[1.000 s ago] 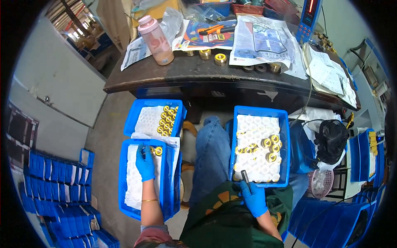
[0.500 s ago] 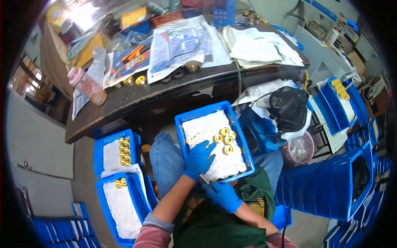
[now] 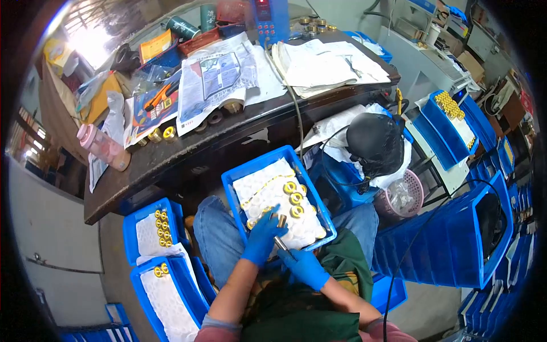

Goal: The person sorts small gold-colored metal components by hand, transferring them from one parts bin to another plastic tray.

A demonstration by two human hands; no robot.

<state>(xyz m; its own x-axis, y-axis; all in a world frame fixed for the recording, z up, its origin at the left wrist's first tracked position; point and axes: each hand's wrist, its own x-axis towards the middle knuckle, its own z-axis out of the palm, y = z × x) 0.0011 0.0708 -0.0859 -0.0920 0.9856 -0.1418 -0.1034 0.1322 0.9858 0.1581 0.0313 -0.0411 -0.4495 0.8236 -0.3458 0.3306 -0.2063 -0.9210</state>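
Observation:
Both hands wear blue gloves and meet above a blue tray [image 3: 231, 185] resting on my lap. My left hand [image 3: 263, 238] pinches a small brass fitting [image 3: 282, 220], turned sideways. My right hand [image 3: 307, 269] grips a silver cylindrical tool [image 3: 280, 243], its end pointing toward the fitting; the part inside the fist is hidden. On the tray's white lining [image 3: 268, 181], brass rings [image 3: 296, 198] stand in a short row to the right of the left hand. More brass pieces lie partly hidden by that hand.
Two blue trays with brass rings [image 3: 163, 228] stand at my left. Ahead is a dark desk [image 3: 188, 151] with papers [image 3: 325, 62], a pink bottle [image 3: 105, 148] and orange-handled pliers [image 3: 161, 97]. At the right are a pink basket [image 3: 407, 196], stacked blue bins [image 3: 439, 245] and a black cable [image 3: 419, 228].
My left hand has lifted from the tray's lining and come closer to the right hand, now with a brass fitting in its fingers. The whole view has shifted slightly.

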